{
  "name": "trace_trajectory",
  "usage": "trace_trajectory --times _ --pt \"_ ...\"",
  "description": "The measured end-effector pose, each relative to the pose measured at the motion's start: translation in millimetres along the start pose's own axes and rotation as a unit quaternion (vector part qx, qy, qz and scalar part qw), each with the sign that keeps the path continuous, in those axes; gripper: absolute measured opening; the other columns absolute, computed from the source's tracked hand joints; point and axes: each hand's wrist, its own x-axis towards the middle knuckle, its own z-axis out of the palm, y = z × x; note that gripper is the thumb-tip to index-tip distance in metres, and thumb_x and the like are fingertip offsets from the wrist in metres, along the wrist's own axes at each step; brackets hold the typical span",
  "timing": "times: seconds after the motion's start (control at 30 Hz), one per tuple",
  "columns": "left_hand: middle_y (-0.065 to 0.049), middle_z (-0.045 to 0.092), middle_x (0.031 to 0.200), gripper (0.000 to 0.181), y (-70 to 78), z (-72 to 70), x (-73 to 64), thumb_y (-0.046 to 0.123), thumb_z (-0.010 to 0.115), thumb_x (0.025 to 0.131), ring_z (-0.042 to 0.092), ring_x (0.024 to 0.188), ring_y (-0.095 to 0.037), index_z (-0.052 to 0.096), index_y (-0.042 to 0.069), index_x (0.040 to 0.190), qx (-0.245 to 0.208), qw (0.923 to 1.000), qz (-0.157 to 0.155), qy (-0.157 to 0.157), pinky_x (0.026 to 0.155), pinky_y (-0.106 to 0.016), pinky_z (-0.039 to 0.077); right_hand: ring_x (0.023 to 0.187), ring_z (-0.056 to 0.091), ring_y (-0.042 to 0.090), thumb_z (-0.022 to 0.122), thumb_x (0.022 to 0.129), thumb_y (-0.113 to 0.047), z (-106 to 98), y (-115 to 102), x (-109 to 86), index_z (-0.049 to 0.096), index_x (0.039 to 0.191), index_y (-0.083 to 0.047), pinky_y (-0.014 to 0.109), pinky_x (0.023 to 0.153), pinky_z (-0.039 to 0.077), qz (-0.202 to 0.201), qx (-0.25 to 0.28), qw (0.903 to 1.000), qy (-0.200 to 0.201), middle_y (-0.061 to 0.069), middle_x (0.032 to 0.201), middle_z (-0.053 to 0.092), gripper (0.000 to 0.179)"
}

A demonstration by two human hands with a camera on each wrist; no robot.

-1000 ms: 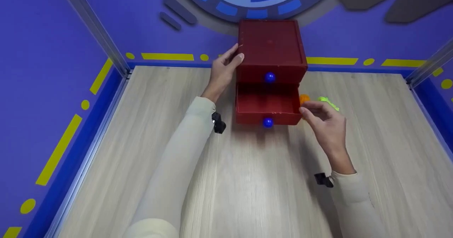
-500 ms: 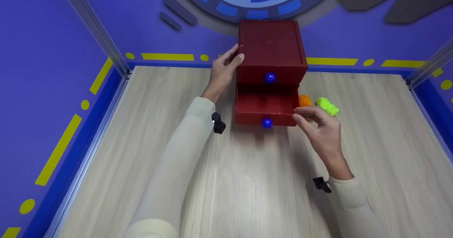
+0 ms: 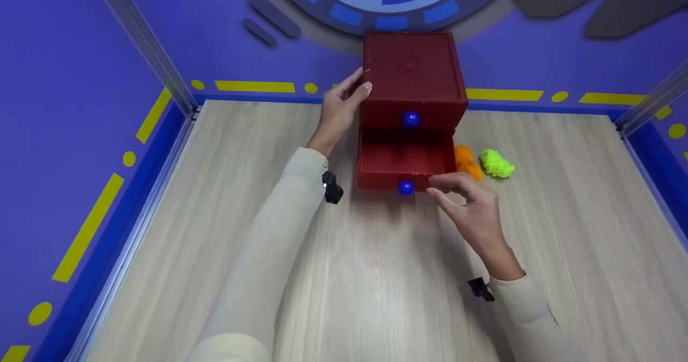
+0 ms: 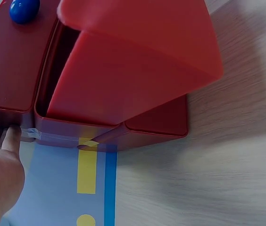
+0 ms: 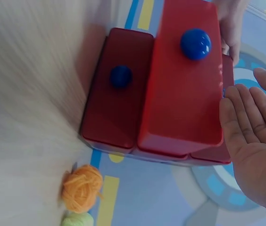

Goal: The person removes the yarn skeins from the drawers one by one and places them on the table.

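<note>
A dark red drawer cabinet (image 3: 411, 66) with blue ball knobs stands against the back wall. Its middle drawer (image 3: 406, 157) is pulled out, and the inside that shows holds nothing. My left hand (image 3: 337, 110) touches the cabinet's upper left side, fingers and thumb extended. At the front right corner of the pulled-out drawer is my right hand (image 3: 473, 208), fingers fairly straight and thumb apart, holding nothing. In the right wrist view its fingers (image 5: 246, 113) lie by the drawer front's edge; contact is hard to tell. The drawer's blue knob (image 3: 406, 188) is left of that hand.
Orange yarn (image 3: 467, 168) and a bright green yarn bundle (image 3: 496, 164) lie on the wooden table (image 3: 371, 286) right of the cabinet. Blue panels with yellow marks (image 3: 253, 86) wall in the back and sides. The lower drawer (image 5: 116, 94) is closed.
My right hand has moved left and toward me, from the drawer's right side to its front corner, uncovering more of the yarn. The left hand and the cabinet have stayed put.
</note>
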Motion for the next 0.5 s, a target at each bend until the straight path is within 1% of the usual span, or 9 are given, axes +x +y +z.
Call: trace_trajectory --times 0.2,0.4,0.5 --pt "-0.004 0.049 0.162 0.052 -1.0 -0.2 0.9 0.023 0.07 0.106 0.043 0.147 -0.008 0.056 0.013 0.155 0.019 0.9998 0.001 0.004 0.111 -0.016 0.04 0.094 0.074 0.022 0.086 0.082 0.012 8.9 8.0 -3.7 0.08 0.106 0.0 0.019 0.09 0.056 -0.009 0.015 0.9997 -0.016 0.011 0.104 0.078 0.027" --pt "-0.005 0.049 0.162 0.053 -1.4 -0.4 0.3 0.024 0.07 0.106 0.043 0.147 -0.008 0.055 0.013 0.156 0.02 0.9998 0.002 0.002 0.111 -0.016 0.04 0.093 0.074 0.022 0.085 0.085 0.009 15.0 13.8 -5.2 0.08 0.108 0.001 0.021 0.089 0.057 -0.002 0.017 0.9994 -0.029 0.01 0.104 0.078 0.025" --pt "-0.005 0.049 0.162 0.053 -1.0 -0.4 0.2 0.024 0.07 0.106 0.043 0.147 -0.008 0.055 0.013 0.156 0.026 0.9997 0.002 0.002 0.111 -0.016 0.04 0.092 0.074 0.022 0.086 0.085 0.008 17.2 16.5 -6.0 0.081 0.109 0.0 0.02 0.089 0.057 0.003 0.01 0.9995 -0.029 0.009 0.105 0.078 0.026"
